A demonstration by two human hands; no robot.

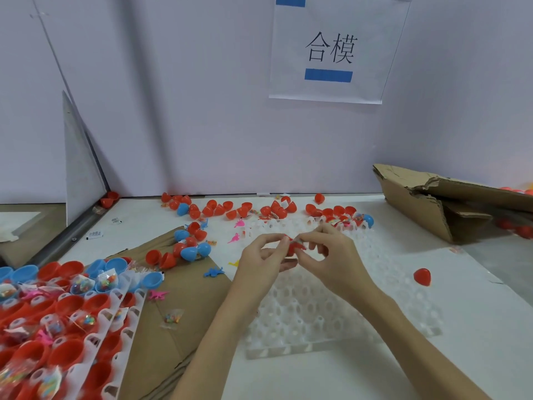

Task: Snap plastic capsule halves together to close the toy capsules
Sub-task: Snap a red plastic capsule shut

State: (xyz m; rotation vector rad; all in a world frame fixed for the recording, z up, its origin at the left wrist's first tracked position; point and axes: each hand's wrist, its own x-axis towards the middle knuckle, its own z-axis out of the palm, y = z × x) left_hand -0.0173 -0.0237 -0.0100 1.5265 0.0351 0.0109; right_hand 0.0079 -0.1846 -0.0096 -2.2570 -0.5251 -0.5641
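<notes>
Both hands meet above the white moulded tray, holding a red capsule between them. My left hand cups it from the left with thumb and fingers around it. My right hand pinches its right side, and a bit of clear wrapping shows at the fingertips. Most of the capsule is hidden by the fingers, so I cannot tell whether its halves are joined. A closed red capsule lies alone on the table to the right.
Loose red and blue capsule halves are scattered along the back wall. A tray of filled red and blue halves sits at the left on brown cardboard. A torn cardboard box stands at the right. Small plastic dinosaur toys lie about.
</notes>
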